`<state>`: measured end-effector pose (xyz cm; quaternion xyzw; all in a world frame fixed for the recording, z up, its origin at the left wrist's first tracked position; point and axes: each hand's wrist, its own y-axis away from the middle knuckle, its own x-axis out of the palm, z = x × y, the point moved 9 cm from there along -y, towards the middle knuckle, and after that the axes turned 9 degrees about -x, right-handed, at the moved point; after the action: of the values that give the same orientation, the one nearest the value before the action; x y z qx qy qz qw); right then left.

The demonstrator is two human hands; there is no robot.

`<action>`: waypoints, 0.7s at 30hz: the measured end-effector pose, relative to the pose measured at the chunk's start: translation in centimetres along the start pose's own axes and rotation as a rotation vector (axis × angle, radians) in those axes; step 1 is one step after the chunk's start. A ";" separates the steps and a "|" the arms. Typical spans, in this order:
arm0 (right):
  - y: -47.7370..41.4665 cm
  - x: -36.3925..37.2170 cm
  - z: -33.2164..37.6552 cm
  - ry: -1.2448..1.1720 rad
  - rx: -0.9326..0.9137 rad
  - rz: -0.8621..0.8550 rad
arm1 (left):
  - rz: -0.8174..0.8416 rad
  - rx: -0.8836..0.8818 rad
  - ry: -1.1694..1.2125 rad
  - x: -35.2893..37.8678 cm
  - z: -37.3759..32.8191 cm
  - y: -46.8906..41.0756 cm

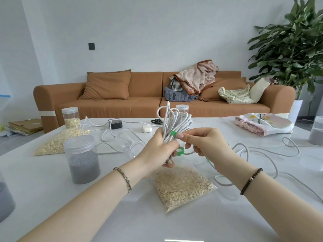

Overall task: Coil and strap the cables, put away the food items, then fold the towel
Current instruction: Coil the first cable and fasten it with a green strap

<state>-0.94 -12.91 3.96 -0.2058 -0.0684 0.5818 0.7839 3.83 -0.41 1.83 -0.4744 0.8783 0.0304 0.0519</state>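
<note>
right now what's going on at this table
A person is strapping up a cable. The left hand grips the coiled white cable above the table, and the right hand pinches a green strap wrapped round the coil. A loose cable lies on the table at the right. The bag of oats, the jar of grey grains and the towel are not yet dealt with.

A pale wall [139,32] spans the far side, with a dark plate [91,46] at 11 o'clock. A brown sofa [108,105] sits against it at 12 o'clock, holding a cushion [107,84], heaped cloth [197,75] and a spotted bag [239,95]. A leafy plant [293,49] stands at 2 o'clock. Cardboard [26,126] lies on the grey floor [17,138] at 9 o'clock. A white table [148,224] fills the foreground under soft, even light.
</note>
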 end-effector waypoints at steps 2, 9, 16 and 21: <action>0.1 0.1 0.0 -0.007 -0.014 -0.020 | 0.000 0.032 0.031 -0.2 -0.4 0.1; 0.3 0.0 -0.1 -0.035 -0.001 -0.052 | -0.026 0.071 0.055 -0.4 -0.7 0.3; 0.4 0.1 0.0 -0.054 -0.014 -0.047 | -0.020 0.143 -0.008 -0.4 -1.5 0.8; 0.2 0.3 0.2 -0.061 -0.020 -0.014 | -0.049 0.153 0.028 -0.8 -1.4 0.6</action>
<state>-1.14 -12.54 4.04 -0.1953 -0.0996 0.5818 0.7832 3.67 0.43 3.35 -0.4909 0.8667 -0.0445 0.0765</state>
